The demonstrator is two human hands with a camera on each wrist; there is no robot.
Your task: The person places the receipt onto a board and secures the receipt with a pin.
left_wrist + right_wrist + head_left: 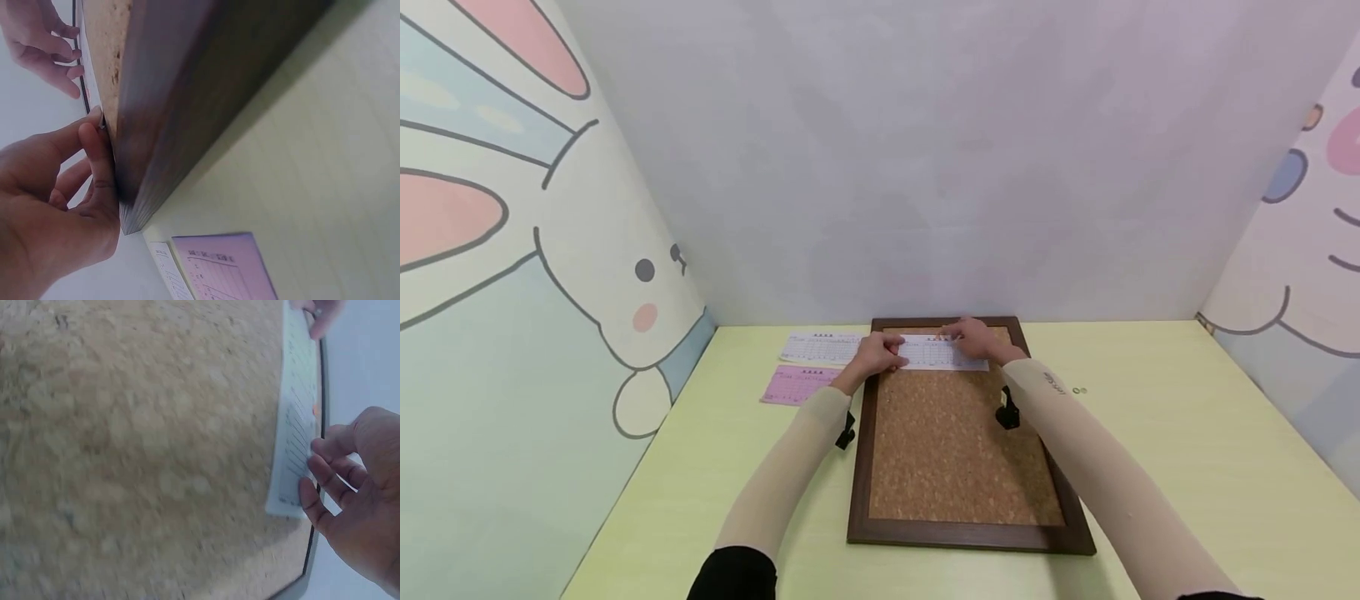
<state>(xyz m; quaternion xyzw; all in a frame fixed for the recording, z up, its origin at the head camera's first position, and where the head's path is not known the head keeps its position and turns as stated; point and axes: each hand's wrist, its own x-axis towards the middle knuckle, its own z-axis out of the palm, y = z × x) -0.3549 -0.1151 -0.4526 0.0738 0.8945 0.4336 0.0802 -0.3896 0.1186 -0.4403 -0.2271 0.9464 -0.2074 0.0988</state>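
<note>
A white printed paper slip (934, 352) with a ruled table lies across the top of a cork board (962, 450) with a dark brown wooden frame (970, 535). My left hand (877, 353) pinches the slip's left end between thumb and finger, seen closer in the left wrist view, where the left hand (69, 194) is beside the frame. My right hand (976, 337) touches the slip's upper right part with loosely bent fingers. In the right wrist view, the right hand (362, 487) has its fingertips on the slip. A small orange spot (314, 409) shows at the slip's upper edge; its kind is unclear.
Left of the board, another white slip (820, 347) and a pink slip (799, 385) lie on the pale yellow-green table (1180, 467). Two small rings (1079, 390) lie right of the board. A grey wall (925, 167) rises behind the table.
</note>
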